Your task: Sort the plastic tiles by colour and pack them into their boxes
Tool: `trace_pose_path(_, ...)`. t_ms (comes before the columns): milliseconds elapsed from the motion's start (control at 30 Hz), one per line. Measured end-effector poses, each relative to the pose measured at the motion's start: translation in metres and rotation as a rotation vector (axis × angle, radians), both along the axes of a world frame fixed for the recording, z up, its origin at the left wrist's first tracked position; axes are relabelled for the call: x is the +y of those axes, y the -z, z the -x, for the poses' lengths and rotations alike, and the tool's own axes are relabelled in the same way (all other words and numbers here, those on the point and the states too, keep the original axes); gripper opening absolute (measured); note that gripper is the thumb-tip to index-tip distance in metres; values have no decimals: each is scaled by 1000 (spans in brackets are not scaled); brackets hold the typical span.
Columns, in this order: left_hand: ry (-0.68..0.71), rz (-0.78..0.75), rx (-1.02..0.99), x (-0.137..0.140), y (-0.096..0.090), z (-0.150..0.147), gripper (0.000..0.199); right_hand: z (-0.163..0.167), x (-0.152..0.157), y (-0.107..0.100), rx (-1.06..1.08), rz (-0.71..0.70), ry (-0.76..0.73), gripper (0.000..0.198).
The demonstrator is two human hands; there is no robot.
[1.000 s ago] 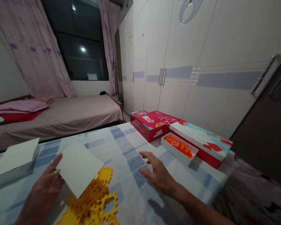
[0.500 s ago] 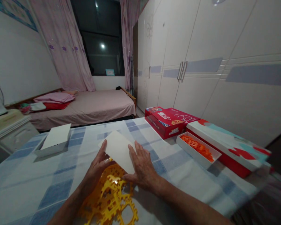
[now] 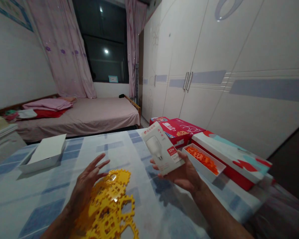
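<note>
My right hand (image 3: 181, 172) grips a white light bulb box (image 3: 160, 149), raised and tilted above the table. Its printed side, with a bulb picture and a red patch, faces me. My left hand (image 3: 91, 177) has its fingers spread and holds nothing. It is beside a heap of yellow plastic pieces (image 3: 112, 205) with toothed edges and cut-out middles. The left hand and forearm hide part of the heap, and I cannot tell if the fingers touch it.
The table has a blue-and-white checked cloth (image 3: 74, 179). On the right, a white tray (image 3: 214, 177) of orange plastic pieces (image 3: 201, 159) sits against a long red-and-white box (image 3: 234, 156). A red box (image 3: 184, 127) stands behind. At left lies an open white box (image 3: 40, 162).
The light bulb box has moved right and up in my right hand and turned its printed side toward me. My left hand has let go of it and moved left.
</note>
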State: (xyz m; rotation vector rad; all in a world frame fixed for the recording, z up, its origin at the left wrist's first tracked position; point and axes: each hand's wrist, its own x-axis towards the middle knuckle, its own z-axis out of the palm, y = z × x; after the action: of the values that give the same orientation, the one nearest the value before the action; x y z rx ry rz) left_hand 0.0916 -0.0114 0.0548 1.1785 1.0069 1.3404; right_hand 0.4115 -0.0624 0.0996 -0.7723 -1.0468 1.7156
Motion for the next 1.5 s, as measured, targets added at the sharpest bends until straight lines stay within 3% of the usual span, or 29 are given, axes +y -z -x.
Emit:
trace_pose_path(167,-86,17,38,17,14,21,45,-37,-26,8,152,94,47,60)
trace_pose_path(267,-86,79,67,20,19,26,47,-48,-36,23,-39,125,129,40)
trace_pose_path(367,-78,146,131,22,23,27,53,-57,-45,31,-316,93,250,40)
trace_pose_path(533,-67,194,181,25,27,29,56,-102,-51,12,-671,22,685,52)
trace_pose_path(633,-71,193,199,25,28,30,59,-148,-42,2,-929,-64,987,47)
trace_pose_path(700,-66,196,222,25,28,30,61,-176,-34,5,-1095,-92,1081,43)
trace_pose_path(867,-70,199,287,24,24,29,64,-200,-28,27,-1535,-109,1064,41)
trace_pose_path(1033,-74,206,328,24,23,30,65,-168,-33,35,-1913,-406,1048,47)
trace_pose_path(1100,-69,208,336,24,25,31,64,-156,-30,35,-1976,-392,928,57)
trace_pose_path(1200,-61,195,359,26,29,33,63,-153,-21,38,-2025,-219,729,73)
trace_pose_path(1267,-49,177,372,28,32,34,62,-159,-17,40,-2026,-145,640,72)
trace_pose_path(1500,-61,164,359,27,30,32,65,-176,-15,44,-2033,-209,514,58)
